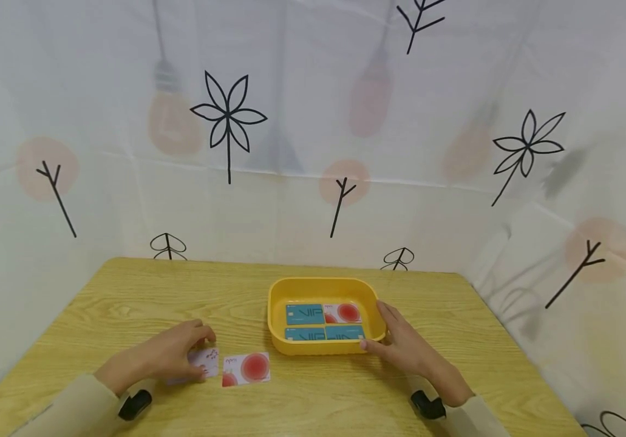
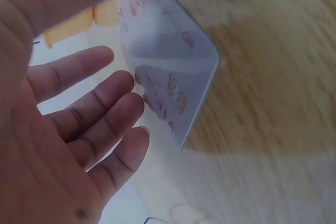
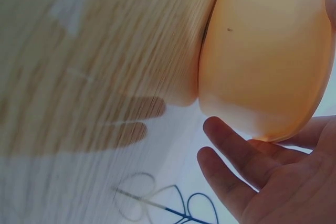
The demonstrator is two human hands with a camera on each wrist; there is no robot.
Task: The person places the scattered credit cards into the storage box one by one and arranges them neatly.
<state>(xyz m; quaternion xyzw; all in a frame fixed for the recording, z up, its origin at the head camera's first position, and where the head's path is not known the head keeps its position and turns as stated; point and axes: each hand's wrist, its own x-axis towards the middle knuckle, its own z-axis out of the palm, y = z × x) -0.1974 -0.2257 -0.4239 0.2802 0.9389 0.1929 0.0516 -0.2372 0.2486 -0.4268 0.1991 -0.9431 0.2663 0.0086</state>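
Note:
A whitish card with reddish print [image 1: 210, 359] lies on the table under my left hand [image 1: 167, 352]. In the left wrist view my thumb reaches the top of that card [image 2: 176, 40], with the other fingers loosely extended beside its surface. Just right of it lies a white April card with a red circle [image 1: 247, 369]. My right hand [image 1: 408, 346] holds the right front corner of a yellow tray [image 1: 318, 348], thumb at the front rim and fingers along the right side. Inside the tray are several teal VIP cards [image 1: 304, 314] and one red-circle card [image 1: 343, 313].
The wooden table [image 1: 345, 400] ends at a white patterned cloth [image 1: 291, 206] behind and on the right. Dark wrist devices show below both hands, the left one [image 1: 135, 405] and the right one [image 1: 427, 405].

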